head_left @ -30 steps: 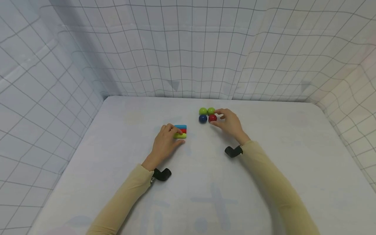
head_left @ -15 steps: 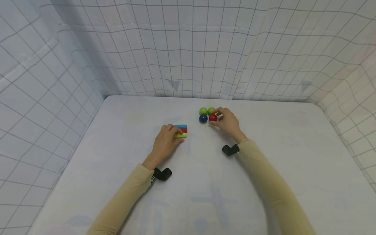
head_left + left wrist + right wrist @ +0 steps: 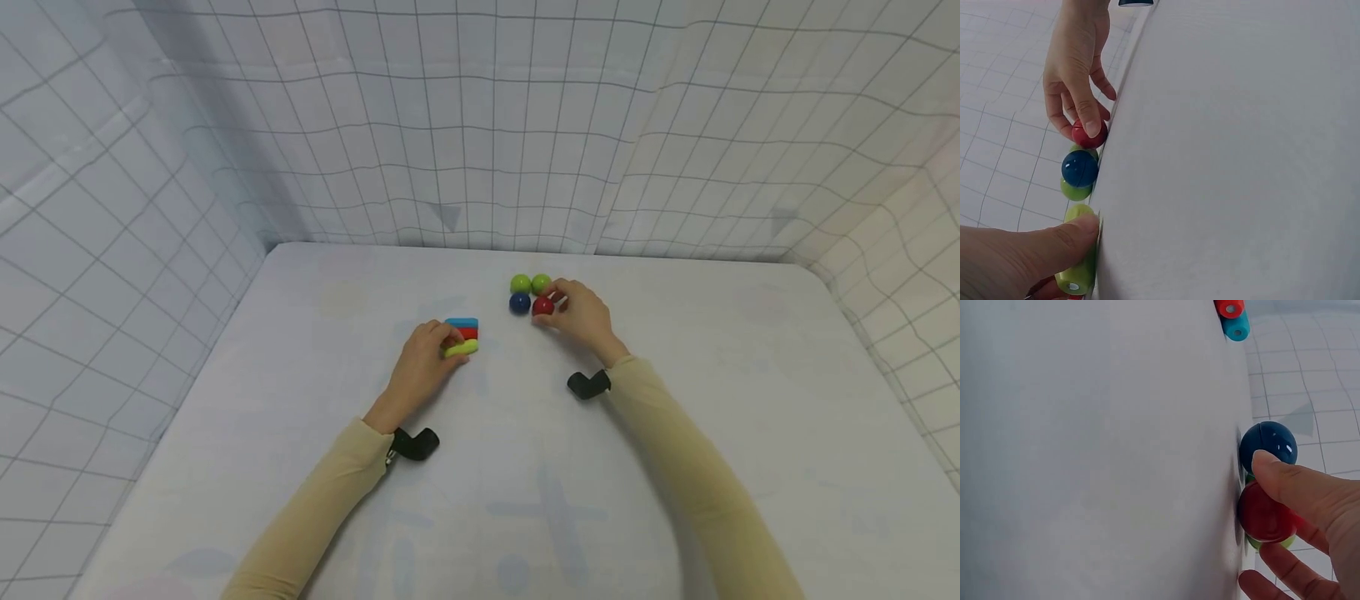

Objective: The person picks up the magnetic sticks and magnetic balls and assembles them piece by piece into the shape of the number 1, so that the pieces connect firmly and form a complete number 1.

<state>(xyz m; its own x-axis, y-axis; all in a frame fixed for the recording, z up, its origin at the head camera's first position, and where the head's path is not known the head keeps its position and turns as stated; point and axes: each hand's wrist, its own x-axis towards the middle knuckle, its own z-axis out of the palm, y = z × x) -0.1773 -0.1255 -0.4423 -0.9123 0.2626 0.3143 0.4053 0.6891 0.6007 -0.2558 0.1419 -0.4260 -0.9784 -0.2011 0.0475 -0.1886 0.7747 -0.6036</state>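
Ball, red, toward far edge of worktop, pinched by right hand; likely slippery, best gripped around middle. Left hand pinches lime stick, probably light, stiff.

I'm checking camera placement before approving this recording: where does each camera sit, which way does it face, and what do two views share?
Head: worn on the head, looking forward and down at the table; left hand, right hand and both sleeves show.
Left wrist: on the left wrist, facing the left hand pinching the yellow-green stick; the right hand shows.
Right wrist: on the right wrist, facing the right hand gripping the red ball; only that hand shows.
Shared: both wrist views show the red ball and blue ball.
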